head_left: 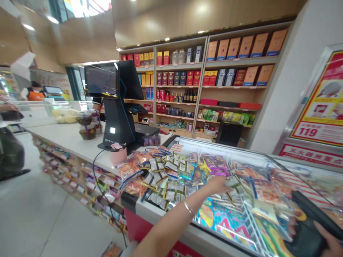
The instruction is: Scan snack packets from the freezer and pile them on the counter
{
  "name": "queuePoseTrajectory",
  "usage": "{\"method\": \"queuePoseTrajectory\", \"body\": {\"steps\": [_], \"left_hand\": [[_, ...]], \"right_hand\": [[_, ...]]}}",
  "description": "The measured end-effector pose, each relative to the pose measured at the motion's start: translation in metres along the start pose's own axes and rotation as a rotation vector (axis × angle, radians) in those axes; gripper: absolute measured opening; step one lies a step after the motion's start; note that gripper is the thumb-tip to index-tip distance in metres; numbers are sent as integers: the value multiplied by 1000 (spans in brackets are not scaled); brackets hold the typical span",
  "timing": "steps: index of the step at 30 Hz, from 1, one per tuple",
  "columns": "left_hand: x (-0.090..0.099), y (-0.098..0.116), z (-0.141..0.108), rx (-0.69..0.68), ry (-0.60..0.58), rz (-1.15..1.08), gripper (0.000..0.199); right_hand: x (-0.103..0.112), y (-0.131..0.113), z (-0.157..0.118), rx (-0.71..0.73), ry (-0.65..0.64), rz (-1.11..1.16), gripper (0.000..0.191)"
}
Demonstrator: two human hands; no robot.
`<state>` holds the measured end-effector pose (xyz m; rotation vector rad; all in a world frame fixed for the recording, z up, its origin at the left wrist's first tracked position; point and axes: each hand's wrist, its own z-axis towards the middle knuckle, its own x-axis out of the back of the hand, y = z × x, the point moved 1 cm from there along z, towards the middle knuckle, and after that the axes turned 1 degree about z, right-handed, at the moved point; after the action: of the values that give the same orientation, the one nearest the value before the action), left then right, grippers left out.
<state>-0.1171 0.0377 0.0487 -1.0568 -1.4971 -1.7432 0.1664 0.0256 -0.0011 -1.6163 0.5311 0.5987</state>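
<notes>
Over the glass-topped freezer (pixel 184 233), my left hand (pixel 217 185), with a bracelet on its wrist, pinches the edge of a silver and green packet (pixel 235 186); its fingertips are slightly blurred. Left of it, many similar small packets (pixel 175 192) lie heaped on the freezer top with purple packets (pixel 214 164) and orange-coloured bags (pixel 134 167). At the lower right edge, my right hand (pixel 331 241) is wrapped round a black object (pixel 305 232), partly cut off by the frame. More packaged goods show near and under the glass.
A checkout screen (pixel 119 103) stands on the white counter (pixel 56 137), with a pink container (pixel 118 154) and a black cable (pixel 94 167) beside it. Shelves (pixel 182 66) of boxes and bottles line the back. A person in an orange apron (pixel 36 95) is far left.
</notes>
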Motion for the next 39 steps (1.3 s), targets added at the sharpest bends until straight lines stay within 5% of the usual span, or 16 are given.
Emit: {"method": "queuePoseTrajectory", "body": {"steps": [6,11,17,39], "left_hand": [[62,-98,-14,39,520,-325,37],[67,-146,-16,210,862,-391,30],[64,-157,-16,228,967,-359,30],[63,-154,-16,174,955,-361,27]], "right_hand": [[-138,42,20,-39,-246,-122,37],[-196,99,47,-52,-461,-186,35],[-192,128,50,-21,-486,-217,37],[-188,124,46,-59,-513,-200,35]]}}
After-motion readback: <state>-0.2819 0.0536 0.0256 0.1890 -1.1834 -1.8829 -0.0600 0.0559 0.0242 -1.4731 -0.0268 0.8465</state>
